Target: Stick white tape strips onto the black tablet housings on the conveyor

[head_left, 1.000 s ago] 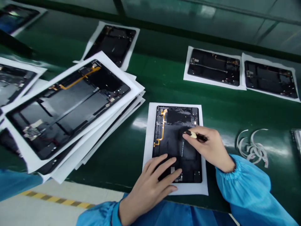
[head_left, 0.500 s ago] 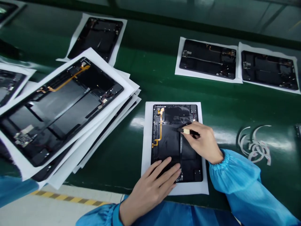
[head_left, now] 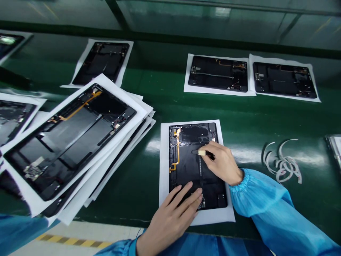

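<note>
In front of me an opened tablet shell [head_left: 183,167] lies on a sheet of white paper [head_left: 164,160], with an orange flex cable [head_left: 178,149] along its left side. My left hand [head_left: 176,209] rests flat on the shell's lower part, fingers spread, covering some of the circuit board there. Pinched in my right hand [head_left: 221,161] is a small black-tipped tool [head_left: 201,152] with a cream band; its exact kind is unclear. The tip is over the shell's upper middle, close to the top of a thin strip cable [head_left: 200,167]. Contact with the surface cannot be made out.
A fanned stack of papered tablet shells [head_left: 77,124] stands at left. Two more shells [head_left: 218,73] lie back right, another [head_left: 102,64] back left. Curled white strips [head_left: 286,165] lie right of my arm. A clear-edged object [head_left: 335,149] is at the right edge. Another blue sleeve [head_left: 21,231] shows lower left.
The tool in my right hand has shifted slightly left across the shell. My left hand stays in place on it. The whole view has tilted and shifted.
</note>
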A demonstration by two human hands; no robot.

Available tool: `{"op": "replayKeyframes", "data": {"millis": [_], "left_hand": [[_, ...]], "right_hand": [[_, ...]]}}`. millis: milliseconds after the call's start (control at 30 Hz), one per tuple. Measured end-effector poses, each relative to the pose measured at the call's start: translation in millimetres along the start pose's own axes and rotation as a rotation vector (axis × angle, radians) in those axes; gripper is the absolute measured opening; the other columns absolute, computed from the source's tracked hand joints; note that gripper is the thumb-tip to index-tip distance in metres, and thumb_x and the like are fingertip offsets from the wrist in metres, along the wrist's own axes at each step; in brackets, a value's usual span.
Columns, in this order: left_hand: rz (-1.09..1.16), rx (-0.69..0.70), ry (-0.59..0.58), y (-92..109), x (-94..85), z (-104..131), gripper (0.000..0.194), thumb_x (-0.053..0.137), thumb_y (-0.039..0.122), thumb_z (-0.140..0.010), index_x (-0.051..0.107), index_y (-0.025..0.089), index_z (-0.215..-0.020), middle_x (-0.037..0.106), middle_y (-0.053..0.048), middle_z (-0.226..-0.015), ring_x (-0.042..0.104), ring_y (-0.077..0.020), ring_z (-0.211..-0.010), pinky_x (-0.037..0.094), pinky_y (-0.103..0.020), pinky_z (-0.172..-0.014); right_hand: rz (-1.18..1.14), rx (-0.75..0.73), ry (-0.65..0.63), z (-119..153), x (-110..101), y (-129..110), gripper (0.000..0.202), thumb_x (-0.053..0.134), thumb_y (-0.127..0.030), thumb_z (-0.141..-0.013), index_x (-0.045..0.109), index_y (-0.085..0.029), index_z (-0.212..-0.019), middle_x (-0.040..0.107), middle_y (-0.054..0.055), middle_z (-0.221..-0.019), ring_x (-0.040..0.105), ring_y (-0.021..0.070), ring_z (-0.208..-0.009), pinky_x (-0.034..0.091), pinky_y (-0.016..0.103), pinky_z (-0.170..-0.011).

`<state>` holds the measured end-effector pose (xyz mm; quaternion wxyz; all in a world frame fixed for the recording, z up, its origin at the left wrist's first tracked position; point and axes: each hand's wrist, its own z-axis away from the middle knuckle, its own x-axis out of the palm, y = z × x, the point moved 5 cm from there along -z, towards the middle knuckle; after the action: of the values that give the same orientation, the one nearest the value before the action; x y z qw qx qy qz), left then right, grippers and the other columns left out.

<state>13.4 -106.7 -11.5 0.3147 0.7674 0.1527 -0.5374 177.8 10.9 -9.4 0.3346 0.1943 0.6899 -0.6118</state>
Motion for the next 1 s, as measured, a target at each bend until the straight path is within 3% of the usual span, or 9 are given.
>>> {"op": "replayKeyframes", "data": {"millis": [233,467,667,867,1000], "left_hand": [[0.006,0.001,0.028,0.3,-4.8,-4.5,0.024,0.052,0.024,-0.098,0.069,0.017,-0.113,0.067,-0.002,-0.128,0.050,-0.0218,-0.131,0.020,-0.038,-0.121],[0.028,0.000,0.028,-0.4,-4.4,-3.8,0.024,0.054,0.024,-0.097,0.069,0.017,-0.114,0.064,0.003,-0.133,0.051,-0.0226,-0.129,0.016,-0.037,-0.122],[-0.004,-0.003,0.029,-0.5,-3.7,-3.6,0.025,0.052,0.025,-0.098,0.069,0.018,-0.114,0.067,-0.002,-0.128,0.051,-0.0213,-0.130,0.022,-0.038,-0.120],[0.022,-0.010,0.035,-0.3,-4.1,-4.3,0.024,0.052,0.024,-0.098,0.069,0.017,-0.114,0.067,0.000,-0.129,0.051,-0.0220,-0.129,0.018,-0.037,-0.122],[-0.001,-0.011,0.027,-0.3,-3.8,-3.2,0.024,0.053,0.026,-0.098,0.069,0.018,-0.115,0.067,-0.002,-0.127,0.051,-0.0211,-0.130,0.023,-0.038,-0.120]], "right_hand": [[0.015,-0.009,0.006,0.5,1.1,0.7,0.020,0.053,-0.011,-0.089,0.070,-0.020,-0.092,0.068,0.003,-0.086,0.065,0.0153,-0.077,0.048,0.025,-0.070],[0.018,-0.003,0.008,0.5,0.4,1.1,0.021,0.052,-0.010,-0.087,0.070,-0.020,-0.091,0.069,0.003,-0.088,0.066,0.0163,-0.079,0.049,0.026,-0.073],[0.022,0.002,0.002,0.5,1.0,1.7,0.022,0.052,-0.009,-0.087,0.070,-0.021,-0.092,0.069,0.003,-0.088,0.066,0.0160,-0.080,0.050,0.027,-0.074],[0.033,0.007,0.006,0.5,0.7,1.0,0.021,0.053,-0.010,-0.087,0.070,-0.021,-0.092,0.069,0.002,-0.087,0.066,0.0162,-0.078,0.049,0.026,-0.072],[0.044,0.001,0.007,0.4,0.6,0.3,0.021,0.053,-0.010,-0.087,0.070,-0.021,-0.091,0.069,0.002,-0.087,0.066,0.0159,-0.077,0.048,0.026,-0.072]]}}
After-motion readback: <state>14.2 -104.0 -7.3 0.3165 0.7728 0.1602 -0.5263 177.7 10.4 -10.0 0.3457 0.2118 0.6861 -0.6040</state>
